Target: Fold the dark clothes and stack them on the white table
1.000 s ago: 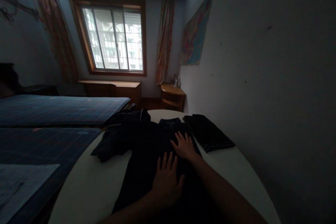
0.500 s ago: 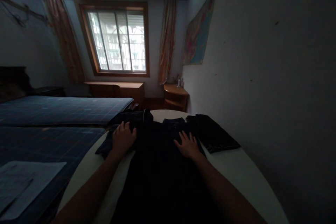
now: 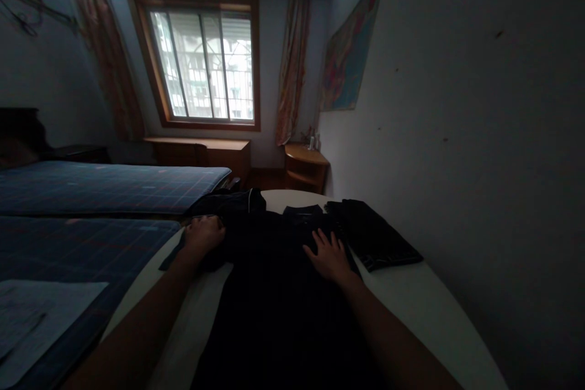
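Observation:
A dark collared shirt (image 3: 283,298) lies spread over a pale round table (image 3: 420,317), its collar (image 3: 303,211) at the far side. On its left sleeve area is my left hand (image 3: 204,236), fingers curled in and closed on the cloth; the fingertips are partly hidden. My right hand (image 3: 329,254) rests flat on the upper right of the shirt, fingers spread and open. Just right of it lies a folded dark garment (image 3: 375,234) with pale stitching along its edge. Another dark garment with white piping (image 3: 237,200) lies beyond my left hand.
Two beds with blue checked covers (image 3: 114,189) stand to the left, a sheet of paper (image 3: 46,323) on the nearer one. A white wall (image 3: 457,195) closes the right side. Under the window are a wooden desk (image 3: 223,145) and a corner shelf (image 3: 306,155).
My left hand has slid left along the sleeve, and its spread fingers have curled closed. The right hand stays flat on the shirt. My view has shifted slightly.

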Action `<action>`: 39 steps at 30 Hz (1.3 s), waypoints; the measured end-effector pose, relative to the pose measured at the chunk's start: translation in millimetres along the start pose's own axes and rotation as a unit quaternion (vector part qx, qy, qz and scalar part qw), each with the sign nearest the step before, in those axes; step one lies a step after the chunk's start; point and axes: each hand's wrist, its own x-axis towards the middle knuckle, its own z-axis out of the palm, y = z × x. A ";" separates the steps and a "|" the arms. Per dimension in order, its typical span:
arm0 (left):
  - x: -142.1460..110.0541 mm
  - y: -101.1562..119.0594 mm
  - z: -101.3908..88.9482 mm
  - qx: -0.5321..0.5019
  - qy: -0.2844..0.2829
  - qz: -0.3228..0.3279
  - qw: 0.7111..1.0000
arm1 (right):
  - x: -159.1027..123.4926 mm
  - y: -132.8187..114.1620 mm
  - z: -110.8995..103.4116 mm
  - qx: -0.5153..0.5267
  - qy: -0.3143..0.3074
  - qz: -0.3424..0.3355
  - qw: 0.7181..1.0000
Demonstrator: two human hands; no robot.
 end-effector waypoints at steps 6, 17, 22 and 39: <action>-1.3 17.0 5.7 0.009 0.002 0.004 1.000 | 0.0 0.5 1.0 0.000 0.007 -0.003 1.000; -2.5 32.6 -7.2 -0.125 0.014 0.095 0.988 | -2.8 -0.2 -1.9 -0.003 0.070 -0.044 0.997; -6.1 39.3 -14.8 -0.159 0.029 0.149 0.975 | 0.7 -31.5 -10.6 0.043 0.130 -0.200 0.970; -34.9 54.8 -44.4 -0.069 -0.015 0.174 0.982 | 86.8 -136.3 -45.6 0.180 0.066 -0.194 0.962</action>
